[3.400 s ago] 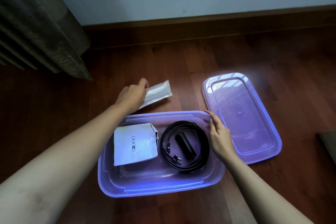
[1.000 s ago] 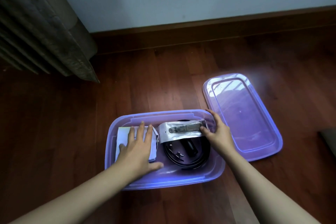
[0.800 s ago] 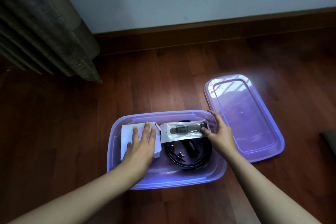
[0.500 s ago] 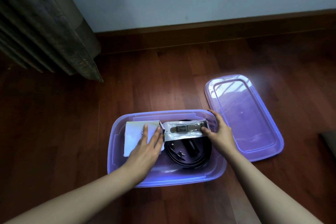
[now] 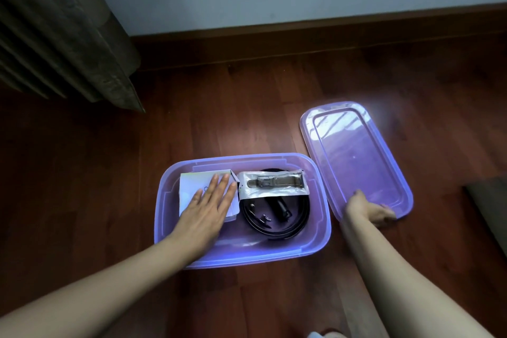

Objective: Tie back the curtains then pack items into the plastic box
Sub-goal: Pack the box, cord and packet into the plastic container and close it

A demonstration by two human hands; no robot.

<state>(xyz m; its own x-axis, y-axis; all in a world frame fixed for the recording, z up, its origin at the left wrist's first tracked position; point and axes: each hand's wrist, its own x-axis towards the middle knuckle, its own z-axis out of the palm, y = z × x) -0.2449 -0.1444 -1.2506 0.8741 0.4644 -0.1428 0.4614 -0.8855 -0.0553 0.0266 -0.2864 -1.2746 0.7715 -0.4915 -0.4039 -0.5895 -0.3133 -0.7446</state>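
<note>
A purple plastic box (image 5: pixel 175 250) stands open on the wooden floor. Inside lie a white pouch (image 5: pixel 192 186), a coiled black belt (image 5: pixel 300 223) and, on top of the belt, a clear packet with a strap (image 5: pixel 273 184). My left hand (image 5: pixel 208 211) rests flat, fingers spread, on the white pouch. The purple lid (image 5: pixel 354 151) lies flat on the floor to the right of the box. My right hand (image 5: pixel 367 210) grips the lid's near edge, fingers curled under the rim.
A grey curtain (image 5: pixel 63 27) hangs at the upper left, down to the floor. A dark wooden skirting board (image 5: pixel 301 35) runs along the pale wall behind. A dark object (image 5: pixel 491 206) shows at the right edge.
My right hand let go of the clear packet, left the box and took hold of the lid's near edge. My left hand stays flat on the white pouch.
</note>
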